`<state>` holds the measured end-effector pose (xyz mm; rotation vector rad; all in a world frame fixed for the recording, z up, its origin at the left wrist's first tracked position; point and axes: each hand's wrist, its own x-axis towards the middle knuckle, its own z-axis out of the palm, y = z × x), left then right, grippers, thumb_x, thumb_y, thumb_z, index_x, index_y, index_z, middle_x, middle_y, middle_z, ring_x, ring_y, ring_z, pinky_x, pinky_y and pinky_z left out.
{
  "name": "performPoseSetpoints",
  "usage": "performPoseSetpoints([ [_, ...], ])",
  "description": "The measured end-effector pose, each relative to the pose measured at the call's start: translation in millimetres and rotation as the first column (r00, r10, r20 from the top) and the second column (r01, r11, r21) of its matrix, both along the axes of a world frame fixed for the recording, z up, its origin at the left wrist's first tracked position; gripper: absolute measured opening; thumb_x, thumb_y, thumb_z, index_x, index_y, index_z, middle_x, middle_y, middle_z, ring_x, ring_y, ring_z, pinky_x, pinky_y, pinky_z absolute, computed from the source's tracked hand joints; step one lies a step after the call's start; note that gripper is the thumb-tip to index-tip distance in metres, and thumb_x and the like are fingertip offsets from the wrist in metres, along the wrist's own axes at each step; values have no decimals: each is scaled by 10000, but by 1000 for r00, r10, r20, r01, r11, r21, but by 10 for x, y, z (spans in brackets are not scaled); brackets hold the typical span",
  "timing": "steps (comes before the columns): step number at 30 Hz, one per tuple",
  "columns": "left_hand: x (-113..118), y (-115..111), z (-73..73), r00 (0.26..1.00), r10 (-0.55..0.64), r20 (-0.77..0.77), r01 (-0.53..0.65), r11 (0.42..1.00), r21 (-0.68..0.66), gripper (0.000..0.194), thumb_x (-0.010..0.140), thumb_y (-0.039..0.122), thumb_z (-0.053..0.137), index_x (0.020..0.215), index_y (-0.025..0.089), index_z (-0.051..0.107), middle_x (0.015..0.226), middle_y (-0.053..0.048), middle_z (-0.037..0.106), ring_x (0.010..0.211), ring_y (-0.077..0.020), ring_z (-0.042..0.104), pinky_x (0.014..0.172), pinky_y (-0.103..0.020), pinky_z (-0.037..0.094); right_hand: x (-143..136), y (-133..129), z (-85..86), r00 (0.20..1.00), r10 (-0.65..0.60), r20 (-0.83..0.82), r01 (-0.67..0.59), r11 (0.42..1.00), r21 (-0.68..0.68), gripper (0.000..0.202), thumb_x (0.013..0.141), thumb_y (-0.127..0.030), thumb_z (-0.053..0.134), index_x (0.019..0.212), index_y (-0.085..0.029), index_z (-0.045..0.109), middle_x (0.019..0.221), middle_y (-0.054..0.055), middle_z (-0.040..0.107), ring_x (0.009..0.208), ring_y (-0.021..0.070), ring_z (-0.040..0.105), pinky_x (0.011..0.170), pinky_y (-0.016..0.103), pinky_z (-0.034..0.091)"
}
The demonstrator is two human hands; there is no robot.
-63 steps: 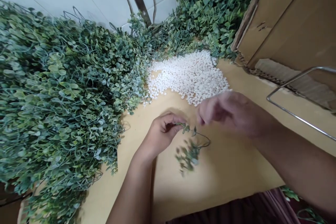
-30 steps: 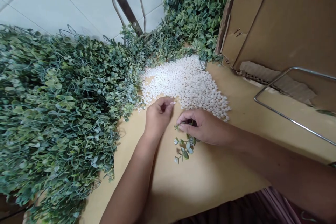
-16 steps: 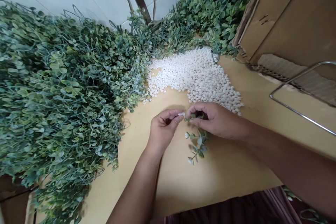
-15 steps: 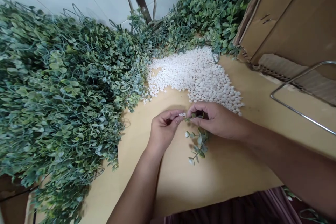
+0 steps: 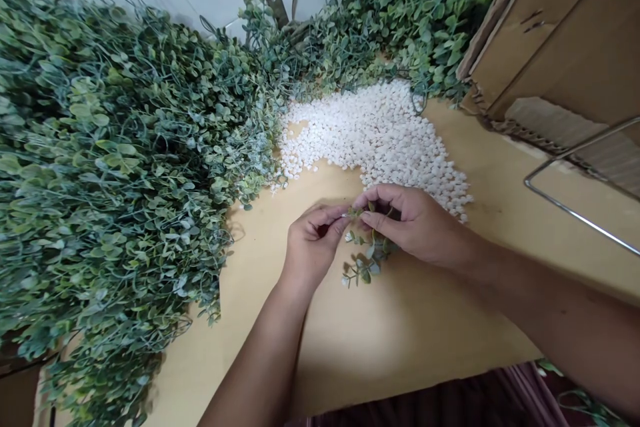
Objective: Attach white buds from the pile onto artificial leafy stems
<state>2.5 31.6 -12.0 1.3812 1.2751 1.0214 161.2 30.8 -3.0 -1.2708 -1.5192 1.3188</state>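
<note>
My left hand (image 5: 316, 237) pinches a tiny white piece (image 5: 345, 215) between thumb and forefinger, over the tan tabletop (image 5: 380, 347). Just right of it, my right hand (image 5: 405, 217) is closed on a green leafy sprig (image 5: 367, 263), whose tip meets the white piece. The lower stems of the sprig hang below my right fingers and carry small white bits at their ends. Beyond both hands lies a spread of small white pieces (image 5: 370, 127).
A big heap of green foliage (image 5: 125, 180) covers the left side, and more foliage (image 5: 405, 7) stands at the back. At the right are a cardboard box (image 5: 565, 33) and a bent metal rod (image 5: 585, 213).
The sprig's tip has come up against the white piece in my left fingers. Its hanging stems have swung left and up. The camera view has shifted slightly.
</note>
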Motion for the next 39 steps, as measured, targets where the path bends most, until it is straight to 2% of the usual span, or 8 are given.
performPoseSetpoints([
  [5, -21, -18, 10, 1000, -15, -21, 16, 1000, 18, 179, 711, 129, 643, 853, 183, 739, 812, -49, 689, 746, -138, 619, 674, -236, 484, -19, 13, -24, 995, -6, 101, 1, 999, 47, 79, 750, -164, 509, 772, -142, 581, 644, -1, 573, 574, 96, 510, 525, 209, 401],
  [12, 7, -28, 31, 999, 24, 21, -22, 997, -69, 107, 685, 142, 675, 774, 168, 729, 761, -34, 692, 685, -120, 613, 643, -221, 490, -29, -7, -20, 988, -51, 143, 39, 996, 85, 92, 754, -215, 503, 716, -147, 552, 591, -27, 500, 511, 79, 422, 475, 209, 338],
  [20, 52, -35, 76, 996, 88, 23, -83, 986, -148, 89, 646, 136, 699, 732, 149, 720, 654, -18, 705, 587, -104, 614, 592, -202, 503, -68, -7, -25, 977, -127, 170, 109, 988, 112, 78, 718, -215, 517, 681, -151, 543, 566, -31, 489, 512, 84, 420, 491, 214, 343],
  [28, 66, -32, 78, 993, 110, 42, -101, 979, -178, 110, 600, 172, 742, 704, 145, 716, 664, -34, 720, 602, -130, 642, 609, -233, 526, -76, -25, -6, 963, -166, 211, 128, 975, 180, 54, 707, -184, 521, 671, -155, 548, 552, -34, 491, 488, 77, 413, 487, 209, 347],
  [33, 72, -37, 88, 994, 107, 24, -101, 977, -188, 100, 598, 170, 741, 687, 141, 707, 651, -28, 713, 582, -114, 627, 572, -210, 506, -79, -33, -18, 948, -184, 260, 116, 960, 256, 45, 707, -171, 519, 680, -152, 549, 575, -18, 529, 513, 86, 445, 504, 211, 354],
  [39, 79, -45, 93, 994, 106, 31, -99, 978, -181, 67, 617, 136, 716, 682, 142, 699, 642, -17, 708, 573, -100, 620, 573, -198, 505, -79, -38, -20, 939, -190, 287, 108, 954, 278, 51, 702, -178, 522, 675, -148, 554, 575, -12, 531, 508, 91, 447, 516, 220, 362],
])
